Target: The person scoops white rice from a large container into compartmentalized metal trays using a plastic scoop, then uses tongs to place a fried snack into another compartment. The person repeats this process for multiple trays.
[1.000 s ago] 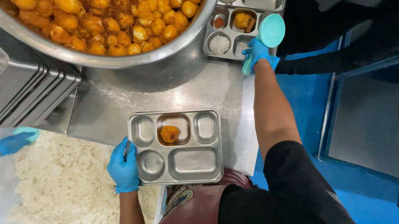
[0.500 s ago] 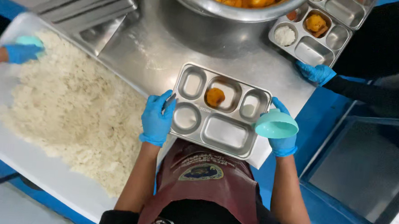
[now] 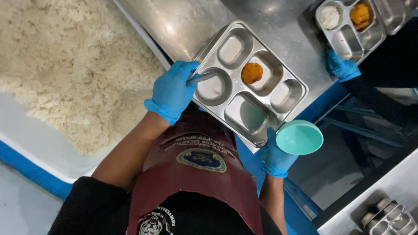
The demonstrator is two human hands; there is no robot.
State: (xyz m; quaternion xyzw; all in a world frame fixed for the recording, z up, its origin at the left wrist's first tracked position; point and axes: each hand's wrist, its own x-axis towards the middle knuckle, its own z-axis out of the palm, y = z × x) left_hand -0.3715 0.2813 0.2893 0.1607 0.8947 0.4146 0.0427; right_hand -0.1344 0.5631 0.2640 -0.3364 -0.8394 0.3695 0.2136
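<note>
A steel compartment tray [image 3: 249, 81] lies tilted on the steel counter, with one orange-brown food piece [image 3: 252, 72] in its middle compartment. My left hand [image 3: 173, 91], in a blue glove, grips the tray's near-left edge. My right hand [image 3: 276, 156], also blue-gloved, holds a teal plastic bowl [image 3: 299, 137] just off the tray's near-right corner, its mouth empty and facing up.
A large heap of cooked white rice [image 3: 55, 50] fills a white sheet on the left. Another person's blue-gloved hand [image 3: 342, 67] holds a second steel tray [image 3: 351, 24] with rice and an orange piece at top right. Stacked empty trays [image 3: 384, 228] sit at bottom right.
The view has swung left and closer. My left hand still holds the tray's edge, and my right hand has brought the teal bowl from the far tray to beside my tray.
</note>
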